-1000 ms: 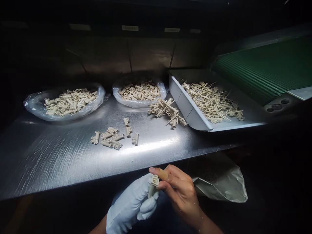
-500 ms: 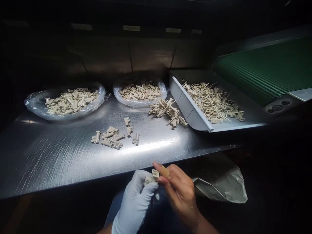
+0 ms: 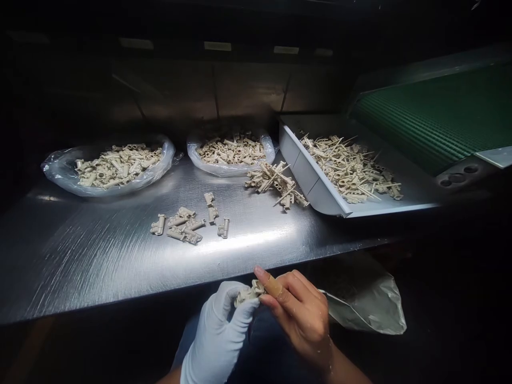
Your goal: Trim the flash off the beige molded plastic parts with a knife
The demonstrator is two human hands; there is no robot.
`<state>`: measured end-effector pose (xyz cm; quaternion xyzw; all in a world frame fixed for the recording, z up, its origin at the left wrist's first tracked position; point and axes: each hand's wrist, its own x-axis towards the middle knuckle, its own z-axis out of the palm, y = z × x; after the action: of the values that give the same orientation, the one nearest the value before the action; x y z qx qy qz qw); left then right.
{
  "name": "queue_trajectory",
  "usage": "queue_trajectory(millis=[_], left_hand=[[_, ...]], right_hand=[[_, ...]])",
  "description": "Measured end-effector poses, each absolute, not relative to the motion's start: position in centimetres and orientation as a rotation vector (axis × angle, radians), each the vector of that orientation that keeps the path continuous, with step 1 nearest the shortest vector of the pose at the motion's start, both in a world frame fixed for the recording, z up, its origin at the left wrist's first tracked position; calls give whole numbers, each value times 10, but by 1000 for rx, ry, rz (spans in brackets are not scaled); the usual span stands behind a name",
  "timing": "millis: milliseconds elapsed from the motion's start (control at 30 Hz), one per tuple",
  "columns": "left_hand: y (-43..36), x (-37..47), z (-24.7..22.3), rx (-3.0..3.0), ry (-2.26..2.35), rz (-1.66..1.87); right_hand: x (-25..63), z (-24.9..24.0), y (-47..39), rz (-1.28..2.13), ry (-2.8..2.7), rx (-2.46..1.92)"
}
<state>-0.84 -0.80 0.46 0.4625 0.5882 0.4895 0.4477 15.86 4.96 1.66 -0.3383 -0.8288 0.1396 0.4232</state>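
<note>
Apparently in a handwork step, the gloved left hand pinches a plastic part just before the desk, the bare right hand meeting its end, grip unclear, and the next move likely calls for steady holding.

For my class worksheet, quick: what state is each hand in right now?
Left hand, gloved: closed, holding a beige part.
Right hand, bare: curled at the part's end; whether it grips cannot be told.

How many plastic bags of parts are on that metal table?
2: the left bag, and the middle bag just left of the tray. The dark back of the table could hide more.
</note>
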Motion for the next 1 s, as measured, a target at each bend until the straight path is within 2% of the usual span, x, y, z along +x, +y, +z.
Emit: queue_trajectory(millis=[267,467,633,867,1000], left_hand=[[-4,-12,7,1375,1441,1254],[-5,-12,7,1348,1456,1198],[-7,-13,6,1333,1416,1199],[-5,-14,10,1103,1311,1125],[0,-16,1,773,1012,912]], right_hand=[[160,25,53,174,-2154,-833],[161,19,54,410,-2116,-801],[157,15,54,417,-2069,-815],[157,22,52,450,-2067,-790],[158,20,53,579,-2018,-778]])
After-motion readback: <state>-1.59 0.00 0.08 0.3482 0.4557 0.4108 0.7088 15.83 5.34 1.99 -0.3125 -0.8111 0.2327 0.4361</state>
